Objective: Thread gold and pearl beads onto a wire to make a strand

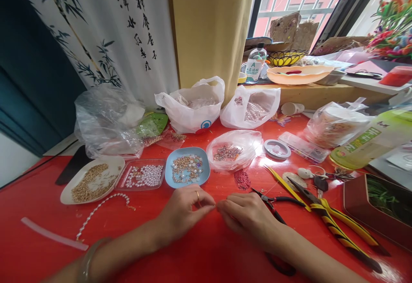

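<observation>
At lower centre, a tiny piece, too small to identify, is pinched between left hand (182, 210) and right hand (246, 214) fingers; steadying on the table (199, 257) is advised.

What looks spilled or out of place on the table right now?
Nothing spilled: beads sit in the white dish, clear tray and blue dish. Only oddity: the green bottle lies on its side. Both hands pinch something tiny between them.
</observation>
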Available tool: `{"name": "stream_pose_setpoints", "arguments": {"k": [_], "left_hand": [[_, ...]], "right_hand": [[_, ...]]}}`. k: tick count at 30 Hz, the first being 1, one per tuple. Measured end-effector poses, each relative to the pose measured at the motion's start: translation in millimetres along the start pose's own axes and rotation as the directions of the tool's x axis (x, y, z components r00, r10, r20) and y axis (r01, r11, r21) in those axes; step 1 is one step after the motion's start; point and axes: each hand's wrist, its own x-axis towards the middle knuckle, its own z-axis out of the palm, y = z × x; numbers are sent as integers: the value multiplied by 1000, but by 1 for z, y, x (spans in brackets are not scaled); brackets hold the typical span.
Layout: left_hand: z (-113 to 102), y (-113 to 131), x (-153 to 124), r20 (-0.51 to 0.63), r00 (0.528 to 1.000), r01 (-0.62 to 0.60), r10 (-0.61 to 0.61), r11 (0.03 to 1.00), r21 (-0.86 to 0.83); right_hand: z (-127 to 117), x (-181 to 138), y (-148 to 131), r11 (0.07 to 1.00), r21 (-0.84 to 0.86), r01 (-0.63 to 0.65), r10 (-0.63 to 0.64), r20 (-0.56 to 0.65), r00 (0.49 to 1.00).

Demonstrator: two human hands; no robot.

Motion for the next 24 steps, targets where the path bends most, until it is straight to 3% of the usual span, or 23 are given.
{"name": "stream_pose_setpoints", "arguments": {"k": [6, 17, 24], "left_hand": [[-2, -1, 1, -21, 992, -125, 127, 989, 82], [0, -1, -1, -37, 980, -184, 194, 965, 185], [1, 2, -1, -26, 993, -110, 115, 984, 143]], "right_hand": [[2, -1, 1, 1000, -2, -18, 18, 11, 1000], [1, 0, 1, 999, -19, -40, 41, 28, 999], [7, -6, 2, 996, -20, -89, 89, 1, 996]]}}
